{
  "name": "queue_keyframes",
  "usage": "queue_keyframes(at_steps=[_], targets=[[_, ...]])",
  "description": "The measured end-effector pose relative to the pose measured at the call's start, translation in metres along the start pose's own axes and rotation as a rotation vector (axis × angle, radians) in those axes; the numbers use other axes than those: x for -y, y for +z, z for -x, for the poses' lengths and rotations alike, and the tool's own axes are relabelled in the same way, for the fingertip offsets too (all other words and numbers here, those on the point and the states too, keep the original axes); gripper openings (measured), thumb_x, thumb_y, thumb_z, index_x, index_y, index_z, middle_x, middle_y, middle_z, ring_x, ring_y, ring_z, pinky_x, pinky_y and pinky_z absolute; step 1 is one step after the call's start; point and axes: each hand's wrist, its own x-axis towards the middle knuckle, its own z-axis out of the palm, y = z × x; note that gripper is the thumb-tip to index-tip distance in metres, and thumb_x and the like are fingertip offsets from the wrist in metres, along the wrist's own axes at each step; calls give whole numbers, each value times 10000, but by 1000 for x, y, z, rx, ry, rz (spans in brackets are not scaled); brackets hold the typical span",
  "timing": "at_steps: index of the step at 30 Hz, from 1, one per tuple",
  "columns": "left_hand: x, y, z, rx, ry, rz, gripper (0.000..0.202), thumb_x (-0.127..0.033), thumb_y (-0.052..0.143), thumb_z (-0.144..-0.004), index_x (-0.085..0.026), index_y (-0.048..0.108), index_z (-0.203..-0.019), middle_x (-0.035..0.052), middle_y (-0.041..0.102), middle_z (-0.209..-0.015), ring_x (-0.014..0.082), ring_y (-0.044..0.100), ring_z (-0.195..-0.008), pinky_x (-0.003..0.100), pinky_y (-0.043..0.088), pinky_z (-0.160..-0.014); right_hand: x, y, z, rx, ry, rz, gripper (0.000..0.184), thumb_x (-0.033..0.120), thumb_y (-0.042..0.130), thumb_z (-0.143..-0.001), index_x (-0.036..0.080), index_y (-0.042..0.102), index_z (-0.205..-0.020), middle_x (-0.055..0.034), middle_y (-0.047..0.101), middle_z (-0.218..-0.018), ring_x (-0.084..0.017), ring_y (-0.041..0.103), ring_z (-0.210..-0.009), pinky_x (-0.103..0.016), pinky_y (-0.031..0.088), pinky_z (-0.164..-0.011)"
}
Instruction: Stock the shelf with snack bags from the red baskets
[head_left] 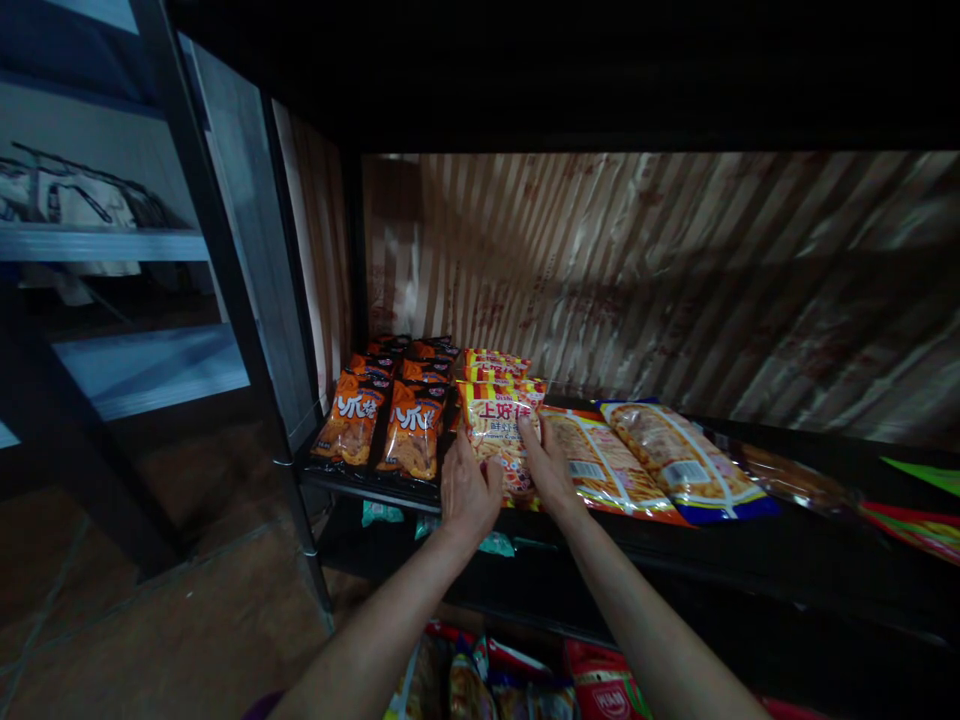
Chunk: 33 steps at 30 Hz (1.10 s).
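Note:
Both my hands rest on one yellow-and-red snack bag (496,432) that lies at the front of a dark shelf (750,545). My left hand (466,492) grips the bag's left edge with its fingers curled round it. On the bag's right edge sits my right hand (546,462), fingers pressed against it. More bags of the same kind (496,368) are stacked in a row just behind it.
Orange snack bags (384,415) fill two rows to the left. Flat bags showing their backs (652,460) lie to the right, with other packets (911,510) further right. More packets (517,685) sit below. A metal upright (225,260) stands left, a striped wall (637,270) behind.

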Motion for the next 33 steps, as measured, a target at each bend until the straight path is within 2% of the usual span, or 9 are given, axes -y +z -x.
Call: queue_keyframes(at_steps=[6, 12, 19, 22, 25, 28, 33], targets=[[-3, 0, -4, -12, 7, -17, 650, -301, 357, -871, -14, 164, -1421, 215, 436, -1370, 264, 426, -1262, 389, 346, -1037, 1, 1, -2, -19, -26, 68, 528, 591, 397, -823, 227, 568, -1165, -107, 620, -1170, -296, 543, -1086, -435, 370, -955], [3, 4, -7, 2, 0, -4, 611, -300, 352, -879, -77, 195, -1427, 182, 402, -1407, 253, 396, -1284, 391, 315, -1066, 1, 6, 1, -64, -70, 164, 599, 589, 317, -845, 170, 532, -1217, -144, 599, -1191, -301, 526, -1111, -430, 369, -942], [1, 4, -12, -25, -26, 33, 607, -270, 341, -880, -43, 190, -1422, 214, 315, -1451, 258, 297, -1350, 404, 269, -1098, -1, 11, -4, -74, -66, 206, 608, 617, 284, -844, 172, 546, -1165, -149, 615, -1133, -301, 547, -1046, -425, 384, -894], [2, 5, -9, -99, 47, 16, 606, -279, 330, -895, -68, 152, -1435, 202, 266, -1477, 242, 234, -1380, 409, 244, -1112, -1, 13, -5, -78, -72, 238, 592, 614, 273, -845, 160, 564, -1087, -156, 619, -1086, -305, 555, -999, -428, 392, -865], [3, 7, -5, -150, 127, -63, 548, -295, 322, -912, -129, 228, -1425, 177, 192, -1509, 249, 178, -1397, 443, 238, -1108, -2, 14, -5, -94, -65, 283, 586, 620, 264, -843, 158, 564, -1044, -163, 624, -1046, -313, 560, -973, -438, 395, -848], [5, 9, -2, -171, 203, -128, 509, -308, 333, -916, -137, 309, -1395, 175, 156, -1517, 259, 115, -1409, 459, 225, -1110, -3, 15, -5, -105, -66, 311, 595, 623, 256, -845, 153, 550, -1061, -172, 618, -1049, -319, 561, -983, -441, 394, -848], [6, 10, -2, -158, 252, -148, 616, -357, 422, -878, -113, 250, -1416, 175, 173, -1512, 264, 100, -1410, 456, 220, -1118, -5, 17, -6, -110, -66, 334, 616, 605, 246, -855, 116, 537, -1089, -209, 596, -1092, -335, 548, -1021, -449, 383, -860]])
